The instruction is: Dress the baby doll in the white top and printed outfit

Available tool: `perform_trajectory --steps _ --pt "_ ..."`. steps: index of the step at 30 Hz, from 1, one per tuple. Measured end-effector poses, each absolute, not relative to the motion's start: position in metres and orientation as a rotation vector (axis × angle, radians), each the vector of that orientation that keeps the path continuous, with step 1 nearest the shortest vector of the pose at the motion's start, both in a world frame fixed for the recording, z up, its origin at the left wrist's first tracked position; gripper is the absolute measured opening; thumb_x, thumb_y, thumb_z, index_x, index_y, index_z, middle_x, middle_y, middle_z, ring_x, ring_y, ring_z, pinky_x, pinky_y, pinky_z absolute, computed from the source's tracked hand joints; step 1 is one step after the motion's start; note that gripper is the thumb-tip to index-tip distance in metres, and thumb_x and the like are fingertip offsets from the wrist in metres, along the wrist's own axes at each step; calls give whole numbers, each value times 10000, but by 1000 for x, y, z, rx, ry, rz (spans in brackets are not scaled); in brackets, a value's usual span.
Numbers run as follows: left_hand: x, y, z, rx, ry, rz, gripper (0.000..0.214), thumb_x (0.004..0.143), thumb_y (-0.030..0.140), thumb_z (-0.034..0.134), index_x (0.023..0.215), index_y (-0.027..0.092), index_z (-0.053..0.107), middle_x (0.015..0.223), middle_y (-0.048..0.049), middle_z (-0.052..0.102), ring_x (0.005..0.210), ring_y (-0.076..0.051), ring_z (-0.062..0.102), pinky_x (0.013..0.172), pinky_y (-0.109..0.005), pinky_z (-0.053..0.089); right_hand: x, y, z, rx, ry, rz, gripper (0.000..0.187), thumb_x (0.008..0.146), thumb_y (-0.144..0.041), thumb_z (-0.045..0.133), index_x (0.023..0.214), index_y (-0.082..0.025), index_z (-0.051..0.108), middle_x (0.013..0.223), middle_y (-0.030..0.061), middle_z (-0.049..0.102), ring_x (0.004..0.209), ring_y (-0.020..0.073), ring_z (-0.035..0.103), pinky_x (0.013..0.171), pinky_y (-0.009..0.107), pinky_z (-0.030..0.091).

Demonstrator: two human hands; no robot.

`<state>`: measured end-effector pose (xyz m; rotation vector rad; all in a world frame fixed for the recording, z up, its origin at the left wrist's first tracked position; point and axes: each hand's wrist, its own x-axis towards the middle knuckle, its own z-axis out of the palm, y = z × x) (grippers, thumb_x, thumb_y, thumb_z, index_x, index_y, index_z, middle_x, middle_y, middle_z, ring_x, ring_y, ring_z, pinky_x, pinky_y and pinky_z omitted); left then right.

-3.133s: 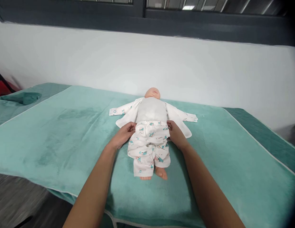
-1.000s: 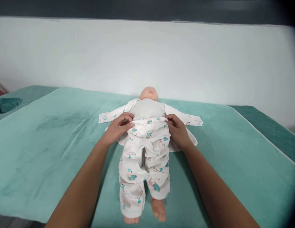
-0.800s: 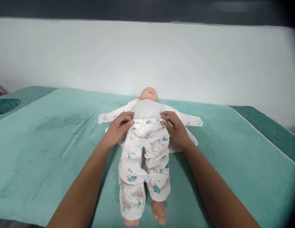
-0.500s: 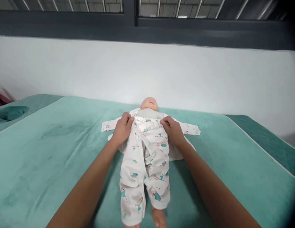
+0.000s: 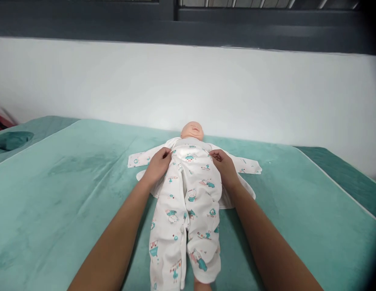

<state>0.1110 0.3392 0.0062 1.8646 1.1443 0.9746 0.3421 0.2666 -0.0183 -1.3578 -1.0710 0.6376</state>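
A baby doll lies on its back, head toward the wall. White printed baby trousers cover its legs and reach high up its trunk. My left hand pinches the waistband at the left edge, and my right hand pinches it at the right edge. Under the doll a white printed baby shirt lies spread open, its sleeves stretched out to both sides. One foot shows below the right trouser leg; the other leg's end is cut off by the frame's bottom.
A green padded mat lies beneath the doll. Behind it rises a white wall with a dark window frame and bars above. At the far left are a dark opening in the green padding and something red.
Both hands have drawn the waistband up the doll's trunk toward its neck. The trousers look smoother and more stretched along the legs. The view has tilted slightly downward.
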Motion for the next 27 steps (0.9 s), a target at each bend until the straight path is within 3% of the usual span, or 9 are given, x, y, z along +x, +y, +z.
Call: perform_trajectory --steps 4,7,9,11,13,16,20,23,27 --pt "108 338 11 1982 1059 1069 223 941 380 454 877 221 597 936 -24 648 888 -196 575 785 -307 439 344 270 -13 -1344 -1169 604 219 799 -406 630 905 -214 624 864 34 646 816 182 586 758 314 480" --pt "113 337 10 2128 896 1220 228 970 360 410 986 231 597 1155 -57 648 1086 -211 573 947 -331 422 341 277 -6 -1269 -1258 523 237 792 -433 663 855 -217 589 1145 72 629 1062 207 581 935 352 461" --pt "116 337 10 2154 893 1229 241 981 367 394 1051 242 587 1186 -52 647 1096 -208 577 941 -325 421 338 281 -2 -1217 -1327 552 244 805 -438 662 815 -218 556 1327 67 562 1194 213 534 1026 370 409" --pt "120 341 12 2154 1002 1201 243 981 393 393 1044 246 576 1056 -35 670 964 -205 597 838 -312 432 337 284 1 -1196 -1355 640 250 836 -441 629 787 -219 524 1375 48 549 1219 214 527 1032 383 400" --pt "124 346 14 2173 1091 1164 243 978 415 388 999 241 557 893 -18 648 817 -201 574 738 -306 408 339 287 0 -1195 -1317 701 255 850 -442 601 771 -220 506 1305 38 606 1155 211 563 973 380 434" --pt "130 354 19 2190 1115 1129 218 974 398 386 950 233 527 792 -6 594 738 -195 528 683 -305 364 348 293 -8 -1250 -1114 713 269 811 -446 614 737 -220 486 1000 25 683 894 189 603 803 341 481" --pt "138 365 20 2073 1128 1110 201 945 350 422 824 220 517 756 3 561 720 -178 501 664 -298 353 360 302 -20 -1326 -935 673 299 766 -447 608 666 -229 428 650 -25 536 646 154 501 644 308 453" --pt "141 370 18 1997 1111 1063 188 916 341 467 794 213 530 743 10 564 715 -168 501 654 -289 361 358 308 -22 -1361 -920 607 295 748 -434 628 654 -228 439 636 -29 521 647 154 503 662 313 448" --pt "142 367 15 1936 1083 1094 134 871 329 550 800 215 555 711 30 578 692 -152 520 660 -279 385 344 307 -19 -1337 -920 510 207 737 -359 651 775 -221 501 903 24 666 858 179 610 828 340 477"
